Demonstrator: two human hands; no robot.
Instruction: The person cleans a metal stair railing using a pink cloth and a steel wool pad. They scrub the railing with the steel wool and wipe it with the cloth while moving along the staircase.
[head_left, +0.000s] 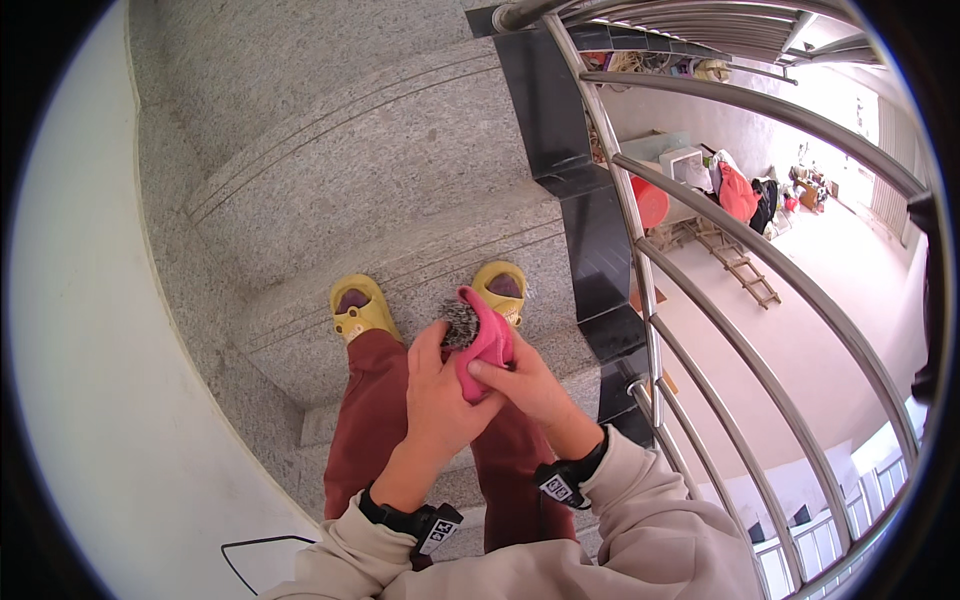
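A pink cloth item (491, 337), perhaps a slipper or a folded cloth, is held between both hands in front of my legs. Dark grey fuzzy material (460, 324) shows at its upper left side. My left hand (442, 390) grips it from below and the left, with fingers beside the fuzzy part. My right hand (529, 379) holds its right side, the thumb pressed on the pink surface. The fingers behind the item are hidden. Both wrists wear black bands with printed tags.
I stand on speckled stone stairs (360, 172) in yellow slippers (364, 304). A white wall (97, 337) runs along the left. On the right are black tile edging (592, 247) and a steel railing (720, 217). Beyond it lie a wooden ladder (739, 270) and a red bucket (649, 202) below.
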